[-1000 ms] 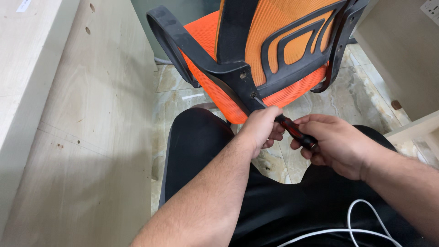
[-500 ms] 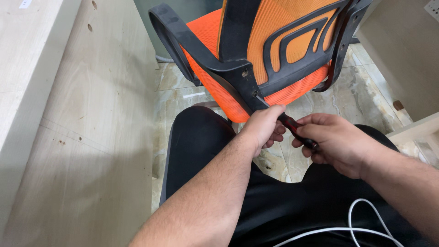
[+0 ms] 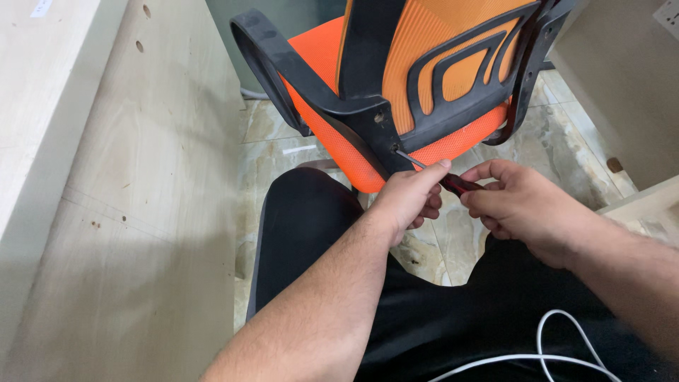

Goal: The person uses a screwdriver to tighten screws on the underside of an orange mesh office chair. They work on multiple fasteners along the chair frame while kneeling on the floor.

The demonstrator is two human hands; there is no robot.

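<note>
The screwdriver (image 3: 453,181) is clamped by both hands, its shaft slanting up-left into the chair (image 3: 396,150) bracket. The left hand (image 3: 410,201) is nearer the tip; the handle is gripped by the right hand (image 3: 523,205).

Both our forearms reach forward over our lap, bare to the elbow. Our left hand (image 3: 409,199) is curled, index finger stretched forward, the other fingers tucked under. Our right hand (image 3: 523,205) sits just beside it, fingers bent inward in a pinch, wrist slightly raised.
</note>
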